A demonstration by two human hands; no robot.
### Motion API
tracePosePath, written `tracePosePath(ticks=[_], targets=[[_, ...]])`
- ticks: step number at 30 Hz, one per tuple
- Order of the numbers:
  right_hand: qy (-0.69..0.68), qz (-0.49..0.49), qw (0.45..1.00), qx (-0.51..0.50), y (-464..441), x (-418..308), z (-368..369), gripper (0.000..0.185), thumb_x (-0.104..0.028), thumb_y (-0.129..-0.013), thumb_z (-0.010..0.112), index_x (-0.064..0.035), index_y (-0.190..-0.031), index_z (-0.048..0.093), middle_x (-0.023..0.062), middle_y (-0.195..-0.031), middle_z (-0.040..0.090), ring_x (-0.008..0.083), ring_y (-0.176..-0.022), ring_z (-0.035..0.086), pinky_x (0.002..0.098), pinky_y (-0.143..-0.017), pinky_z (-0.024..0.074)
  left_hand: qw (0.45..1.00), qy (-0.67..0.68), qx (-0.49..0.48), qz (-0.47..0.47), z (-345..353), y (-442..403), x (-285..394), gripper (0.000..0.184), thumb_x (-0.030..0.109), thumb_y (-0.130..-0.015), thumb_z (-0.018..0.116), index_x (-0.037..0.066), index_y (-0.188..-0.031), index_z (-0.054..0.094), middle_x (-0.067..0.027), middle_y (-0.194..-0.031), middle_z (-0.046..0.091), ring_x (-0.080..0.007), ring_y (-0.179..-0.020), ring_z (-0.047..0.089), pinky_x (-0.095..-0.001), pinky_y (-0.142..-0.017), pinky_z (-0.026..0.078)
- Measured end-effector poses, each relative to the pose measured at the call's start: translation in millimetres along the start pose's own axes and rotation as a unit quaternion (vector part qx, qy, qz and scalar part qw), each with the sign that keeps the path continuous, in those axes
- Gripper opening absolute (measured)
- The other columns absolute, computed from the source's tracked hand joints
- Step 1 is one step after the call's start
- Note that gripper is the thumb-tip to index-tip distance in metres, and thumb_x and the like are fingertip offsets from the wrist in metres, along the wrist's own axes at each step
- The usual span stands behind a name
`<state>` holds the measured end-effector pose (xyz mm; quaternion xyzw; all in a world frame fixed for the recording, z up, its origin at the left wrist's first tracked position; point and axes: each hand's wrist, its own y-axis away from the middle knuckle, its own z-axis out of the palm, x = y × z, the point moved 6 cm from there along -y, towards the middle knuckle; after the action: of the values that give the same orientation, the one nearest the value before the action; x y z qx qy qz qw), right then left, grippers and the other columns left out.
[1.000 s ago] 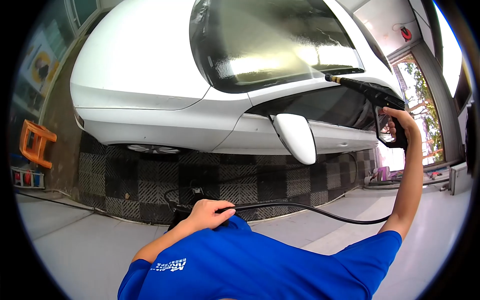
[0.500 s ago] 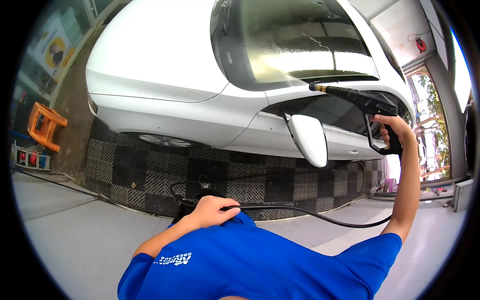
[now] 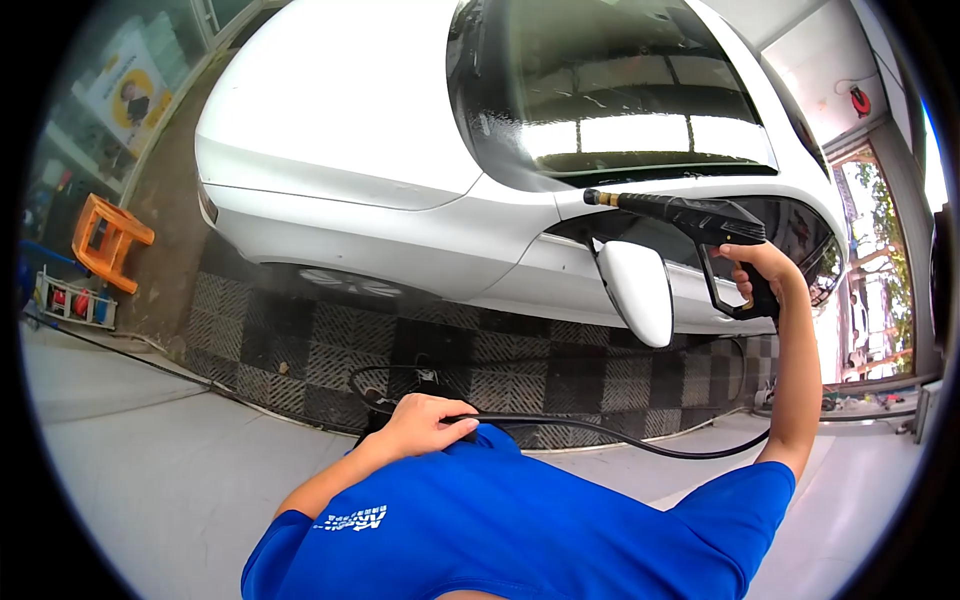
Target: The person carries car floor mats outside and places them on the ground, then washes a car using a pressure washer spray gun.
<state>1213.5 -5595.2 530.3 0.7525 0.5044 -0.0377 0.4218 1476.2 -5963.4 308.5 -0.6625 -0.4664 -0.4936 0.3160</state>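
Observation:
My right hand (image 3: 758,275) is wrapped round the grip of a black spray gun (image 3: 690,212), raised beside the white car (image 3: 370,240). Its nozzle points left, and a spray reaches the lower left of the wet windshield (image 3: 630,100). Below the gun is the white side mirror (image 3: 637,293). Near my waist, my left hand (image 3: 430,422) is closed on a black hose (image 3: 580,422), which curves right toward my right arm.
Black and grey floor tiles (image 3: 420,345) lie beside the car. An orange stool (image 3: 110,242) and a rack (image 3: 75,300) with red items stand at the left. A red reel (image 3: 860,101) hangs at upper right. More hose loops over the tiles.
The spray gun and my right hand have moved left and lower, and the spray has shifted toward the windshield's lower left corner. The car appears further right in view. My left hand keeps the hose.

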Motion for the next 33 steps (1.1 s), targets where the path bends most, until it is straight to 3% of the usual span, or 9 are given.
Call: tracePosePath(ticks=[11,16,23,26,33], targets=[[-0.035,-0.040,0.996,-0.074,-21.3,-13.7,56.7,0.030,-0.023,-0.084,0.066,-0.0002,-0.103,0.063,0.0005,-0.051,0.044,0.0109,-0.039,0.044,0.0272,-0.037,0.0363,0.997,-0.066,0.032,0.012,-24.4,2.9,-4.3,0.021,0.026,-0.083,0.066,0.009,-0.093,0.072,-0.0077,-0.075,0.069,-0.0189,-0.059,0.065,-0.0278,-0.057,0.050],[-0.063,-0.103,0.989,-0.081,-34.7,-26.0,79.6,0.021,-0.017,-0.081,0.069,0.0004,-0.091,0.061,0.0010,-0.051,0.047,0.0107,-0.040,0.047,0.0259,-0.037,0.0356,0.994,-0.094,0.059,-0.002,-35.6,2.1,-14.9,0.020,0.031,-0.083,0.063,0.014,-0.090,0.071,-0.0041,-0.071,0.067,-0.0189,-0.059,0.063,-0.0305,-0.055,0.049],[-0.075,-0.232,0.970,-0.005,-42.3,-48.8,92.7,0.017,-0.015,-0.081,0.069,-0.0015,-0.079,0.059,0.0006,-0.050,0.050,0.0091,-0.040,0.047,0.0253,-0.040,0.0368,0.989,-0.125,0.080,-0.016,-41.1,-3.3,-27.4,0.021,0.031,-0.082,0.064,0.013,-0.090,0.071,-0.0044,-0.071,0.067,-0.0204,-0.060,0.064,-0.0312,-0.057,0.050],[-0.071,-0.298,0.949,0.075,-29.8,-66.4,87.3,0.021,-0.015,-0.081,0.070,0.0000,-0.071,0.059,0.0003,-0.047,0.049,0.0084,-0.036,0.044,0.0249,-0.038,0.0338,0.986,-0.136,0.095,-0.013,-44.8,-8.3,-29.3,0.022,0.031,-0.081,0.065,0.012,-0.090,0.072,-0.0050,-0.072,0.068,-0.0214,-0.062,0.065,-0.0314,-0.058,0.051],[-0.082,-0.331,0.922,0.185,-14.8,-71.3,88.5,0.019,-0.016,-0.081,0.072,0.0007,-0.077,0.065,-0.0033,-0.052,0.051,0.0033,-0.043,0.043,0.0225,-0.041,0.0322,0.978,-0.144,0.150,-0.026,-55.1,-14.9,-30.5,0.021,0.030,-0.081,0.066,0.012,-0.089,0.072,-0.0058,-0.071,0.068,-0.0224,-0.064,0.066,-0.0319,-0.058,0.051]])
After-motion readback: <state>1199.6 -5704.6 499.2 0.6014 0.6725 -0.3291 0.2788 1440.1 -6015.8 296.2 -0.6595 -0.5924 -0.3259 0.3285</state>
